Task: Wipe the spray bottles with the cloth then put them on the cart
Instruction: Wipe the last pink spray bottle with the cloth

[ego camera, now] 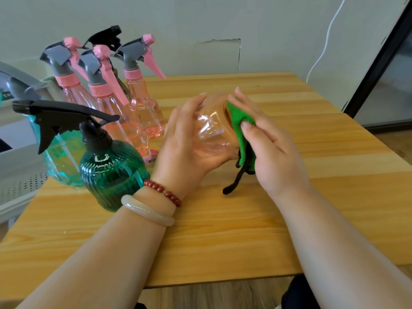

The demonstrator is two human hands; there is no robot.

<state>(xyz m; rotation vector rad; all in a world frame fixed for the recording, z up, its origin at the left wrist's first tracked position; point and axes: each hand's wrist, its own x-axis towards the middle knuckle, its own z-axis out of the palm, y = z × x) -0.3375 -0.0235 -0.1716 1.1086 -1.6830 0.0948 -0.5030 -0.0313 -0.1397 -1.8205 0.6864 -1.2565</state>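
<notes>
Wooden table [245, 230] under both hands. Cart [22, 175] sits off the table edge, well to the left of the left hand [185, 139].

Bottle group stands left of the left hand:
- dark green bottle [111, 170], black trigger, just beside the left wrist, nearest the camera
- light green bottle [60, 152] behind it, partly hidden
- three upright pink bottles [142, 108] with grey-and-pink triggers, beyond the left hand's fingertips and to the left
- black sprayer top [107, 36] sticks up behind those; its body is hidden

Held pink bottle [214, 132]: clear, lying on its side between the two hands, above the table. Base faces the right hand [272, 150]. Neck end is hidden behind the left palm.

Left hand: grips the held pink bottle, fingers curled over the top, thumb underneath.

Right hand: fingers nearly straight, pressing the green cloth [239, 118] against the bottle's base. Thumb lies across the cloth's near face, pinning it to the fingers. Cloth is sandwiched between the right palm and the bottle, with a black loop [234, 184] dangling below to the table.

Left wrist: pale bangle [145, 210] and red bead bracelet [165, 194].
</notes>
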